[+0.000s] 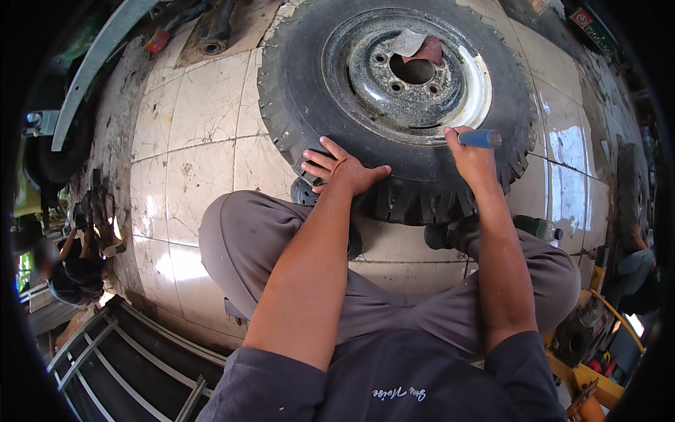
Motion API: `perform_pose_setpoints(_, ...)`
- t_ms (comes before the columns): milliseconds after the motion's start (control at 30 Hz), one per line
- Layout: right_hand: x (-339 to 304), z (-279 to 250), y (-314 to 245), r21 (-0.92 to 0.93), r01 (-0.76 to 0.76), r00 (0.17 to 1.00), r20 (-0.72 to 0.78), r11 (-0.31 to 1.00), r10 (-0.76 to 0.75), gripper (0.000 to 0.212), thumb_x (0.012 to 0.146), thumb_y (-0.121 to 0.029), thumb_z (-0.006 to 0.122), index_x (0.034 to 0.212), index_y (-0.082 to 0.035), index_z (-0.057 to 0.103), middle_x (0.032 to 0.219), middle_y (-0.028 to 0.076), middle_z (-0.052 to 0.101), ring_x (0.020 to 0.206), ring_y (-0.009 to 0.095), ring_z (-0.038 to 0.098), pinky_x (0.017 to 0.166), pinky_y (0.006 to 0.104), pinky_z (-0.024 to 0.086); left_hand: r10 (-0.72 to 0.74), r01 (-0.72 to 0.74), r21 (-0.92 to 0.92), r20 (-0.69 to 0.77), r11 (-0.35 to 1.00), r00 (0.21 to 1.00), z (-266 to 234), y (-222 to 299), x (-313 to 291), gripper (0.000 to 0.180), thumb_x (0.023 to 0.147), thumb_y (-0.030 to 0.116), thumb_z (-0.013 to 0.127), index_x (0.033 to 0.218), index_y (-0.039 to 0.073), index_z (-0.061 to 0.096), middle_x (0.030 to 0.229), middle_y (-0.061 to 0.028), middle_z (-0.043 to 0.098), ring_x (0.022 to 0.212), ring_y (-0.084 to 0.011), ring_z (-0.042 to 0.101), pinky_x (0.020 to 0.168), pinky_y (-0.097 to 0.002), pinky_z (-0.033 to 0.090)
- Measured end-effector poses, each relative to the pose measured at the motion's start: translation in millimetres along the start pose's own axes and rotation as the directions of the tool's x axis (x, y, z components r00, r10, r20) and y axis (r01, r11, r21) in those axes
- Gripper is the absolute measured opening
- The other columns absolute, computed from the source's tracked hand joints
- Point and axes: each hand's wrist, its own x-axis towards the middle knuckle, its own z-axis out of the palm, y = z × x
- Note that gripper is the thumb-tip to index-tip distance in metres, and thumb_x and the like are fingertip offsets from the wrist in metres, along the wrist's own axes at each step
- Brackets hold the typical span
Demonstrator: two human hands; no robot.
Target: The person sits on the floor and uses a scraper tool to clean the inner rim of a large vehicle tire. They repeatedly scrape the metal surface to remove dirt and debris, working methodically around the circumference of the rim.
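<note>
A large black tyre (302, 91) on a worn metal wheel rim (365, 98) lies flat in front of me. My left hand (348, 171) rests on the near sidewall with its fingers spread. In my right hand (471, 155) is a blue-handled tool (481, 138); its thin metal end points left along the rim's near edge, and I cannot make out its exact kind. The rim's right side is bright and pale, while the rest looks dull and speckled. On the hub lie a reddish-brown sheet (430, 50) and a folded greyish sheet (408, 43), which look like sandpaper.
Cracked, pale floor tiles (200, 112) surround the wheel. By my right knee lies a dark bottle (538, 227). Metal framing (126, 352) stands at lower left, yellow machinery (583, 373) at lower right. Another person (77, 260) is at the far left, another (636, 264) at the far right.
</note>
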Motion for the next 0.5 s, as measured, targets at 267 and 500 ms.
perform_pose_setpoints(267,5,2,12,-0.066,0.137,0.991,-0.003,0.988,-0.137,0.03,0.091,-0.03,0.064,0.08,-0.002,0.067,0.072,0.018,0.065,0.073,0.04,0.063,0.067,0.0451,0.048,0.005,-0.005,0.0,-0.002,1.0,1.0,3,1,2,0.154,0.063,0.061,0.085,0.147,0.006,-0.032,0.152,-0.0328,-0.031,0.144,-0.0496,-0.025,0.111,-0.0723,0.011)
perform_pose_setpoints(500,10,4,2,-0.018,0.085,0.995,0.048,0.996,-0.084,0.03,0.09,-0.028,0.064,0.078,-0.001,0.066,0.072,0.021,0.063,0.074,0.042,0.063,0.066,0.0472,0.047,0.023,-0.023,-0.014,-0.017,1.0,1.0,0,1,3,0.155,0.062,0.06,0.085,0.147,0.006,-0.033,0.151,-0.0331,-0.033,0.143,-0.0498,-0.026,0.111,-0.0724,0.01)
